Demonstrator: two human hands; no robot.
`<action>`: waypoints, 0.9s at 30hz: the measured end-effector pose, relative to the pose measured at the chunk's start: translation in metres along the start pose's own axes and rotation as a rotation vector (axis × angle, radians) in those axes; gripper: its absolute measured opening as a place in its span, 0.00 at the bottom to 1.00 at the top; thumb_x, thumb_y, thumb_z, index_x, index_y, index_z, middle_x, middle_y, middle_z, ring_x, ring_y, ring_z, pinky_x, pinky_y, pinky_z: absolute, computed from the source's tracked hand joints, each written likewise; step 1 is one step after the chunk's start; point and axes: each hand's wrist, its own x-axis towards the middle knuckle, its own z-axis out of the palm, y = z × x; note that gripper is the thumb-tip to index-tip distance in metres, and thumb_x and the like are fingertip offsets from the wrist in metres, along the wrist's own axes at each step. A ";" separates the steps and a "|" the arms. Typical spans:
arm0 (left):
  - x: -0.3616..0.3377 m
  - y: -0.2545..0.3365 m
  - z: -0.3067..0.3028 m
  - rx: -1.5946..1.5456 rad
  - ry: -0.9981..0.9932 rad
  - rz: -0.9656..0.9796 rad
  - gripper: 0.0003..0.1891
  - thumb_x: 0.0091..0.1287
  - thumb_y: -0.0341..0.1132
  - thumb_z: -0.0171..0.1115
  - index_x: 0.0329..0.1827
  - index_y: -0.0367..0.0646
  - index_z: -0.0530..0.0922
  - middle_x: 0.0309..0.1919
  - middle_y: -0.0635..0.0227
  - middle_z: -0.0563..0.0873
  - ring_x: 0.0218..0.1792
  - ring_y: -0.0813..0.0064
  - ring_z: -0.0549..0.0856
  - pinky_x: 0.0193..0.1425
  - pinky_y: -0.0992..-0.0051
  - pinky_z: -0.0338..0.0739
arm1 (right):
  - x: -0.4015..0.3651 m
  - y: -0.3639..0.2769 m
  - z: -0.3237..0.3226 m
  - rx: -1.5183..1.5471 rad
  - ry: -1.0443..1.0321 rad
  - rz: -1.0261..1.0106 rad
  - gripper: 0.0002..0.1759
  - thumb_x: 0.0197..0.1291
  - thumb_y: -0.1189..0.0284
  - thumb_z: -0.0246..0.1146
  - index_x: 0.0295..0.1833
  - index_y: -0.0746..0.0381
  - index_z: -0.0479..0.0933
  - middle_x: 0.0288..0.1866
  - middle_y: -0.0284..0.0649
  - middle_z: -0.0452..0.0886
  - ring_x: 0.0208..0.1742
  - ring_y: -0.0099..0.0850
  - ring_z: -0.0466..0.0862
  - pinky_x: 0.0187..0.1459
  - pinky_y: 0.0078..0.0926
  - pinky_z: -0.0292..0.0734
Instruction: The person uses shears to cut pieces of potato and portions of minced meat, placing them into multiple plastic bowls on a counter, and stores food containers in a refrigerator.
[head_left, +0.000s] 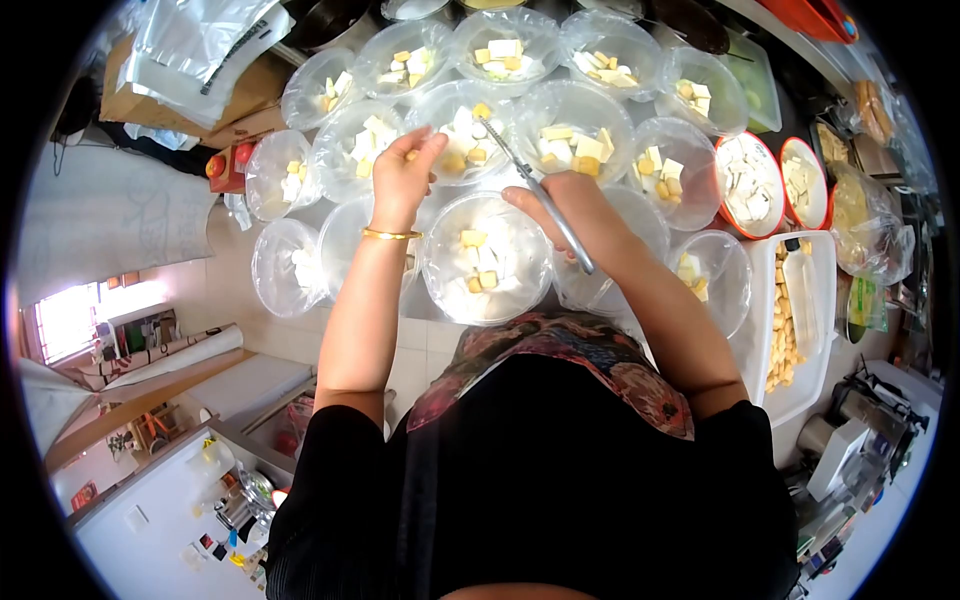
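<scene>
My left hand hovers over a clear plastic bowl, its fingers pinched on a small yellow food piece. A gold bangle sits on that wrist. My right hand is closed on metal tongs that point up toward the bowl of white and yellow cubes. Just below both hands stands another clear bowl with several yellow and white cubes in it.
Several clear bowls of cubes fill the counter in rows. Two red-rimmed bowls of white slices stand at the right. A white tray holds yellow pieces. Plastic bags lie at the top left.
</scene>
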 end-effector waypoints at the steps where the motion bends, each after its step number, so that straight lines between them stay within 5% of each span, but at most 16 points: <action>1: 0.003 -0.001 -0.002 -0.012 -0.031 -0.028 0.20 0.62 0.38 0.61 0.51 0.32 0.74 0.38 0.66 0.80 0.27 0.77 0.81 0.28 0.82 0.76 | -0.003 0.001 -0.005 0.012 0.011 -0.001 0.33 0.57 0.48 0.55 0.22 0.72 0.75 0.21 0.55 0.76 0.27 0.48 0.79 0.34 0.37 0.73; 5: -0.012 0.014 0.015 -0.552 -0.174 -0.167 0.20 0.66 0.33 0.54 0.56 0.27 0.66 0.37 0.62 0.76 0.31 0.73 0.80 0.42 0.78 0.80 | -0.012 0.010 -0.007 0.048 0.031 -0.032 0.30 0.57 0.50 0.57 0.26 0.71 0.74 0.24 0.56 0.77 0.30 0.48 0.79 0.35 0.37 0.72; 11: -0.024 0.034 0.023 -0.562 -0.231 -0.045 0.20 0.64 0.24 0.51 0.58 0.25 0.63 0.44 0.53 0.77 0.47 0.65 0.80 0.57 0.74 0.76 | -0.016 0.019 -0.004 0.104 0.085 -0.155 0.25 0.58 0.54 0.58 0.33 0.70 0.70 0.29 0.55 0.77 0.34 0.49 0.79 0.37 0.38 0.72; 17: -0.013 0.048 0.036 -0.962 -0.333 -0.002 0.16 0.62 0.22 0.53 0.52 0.26 0.69 0.44 0.54 0.79 0.47 0.63 0.80 0.56 0.70 0.76 | -0.014 0.011 -0.014 0.065 0.101 -0.147 0.24 0.59 0.55 0.57 0.38 0.69 0.70 0.31 0.52 0.78 0.35 0.45 0.79 0.38 0.34 0.71; 20: -0.011 0.050 0.048 -0.795 -0.260 0.127 0.15 0.62 0.23 0.54 0.51 0.27 0.70 0.44 0.55 0.79 0.46 0.64 0.81 0.56 0.70 0.76 | -0.011 0.006 -0.018 0.028 0.117 -0.148 0.26 0.59 0.53 0.57 0.39 0.70 0.70 0.31 0.54 0.77 0.35 0.47 0.79 0.39 0.36 0.71; 27: -0.002 0.058 0.053 -0.795 -0.259 0.061 0.15 0.61 0.22 0.54 0.51 0.26 0.70 0.44 0.54 0.80 0.46 0.66 0.81 0.55 0.72 0.77 | -0.003 0.005 -0.027 -0.001 0.127 -0.147 0.36 0.54 0.45 0.58 0.40 0.74 0.69 0.35 0.56 0.78 0.40 0.48 0.79 0.42 0.37 0.72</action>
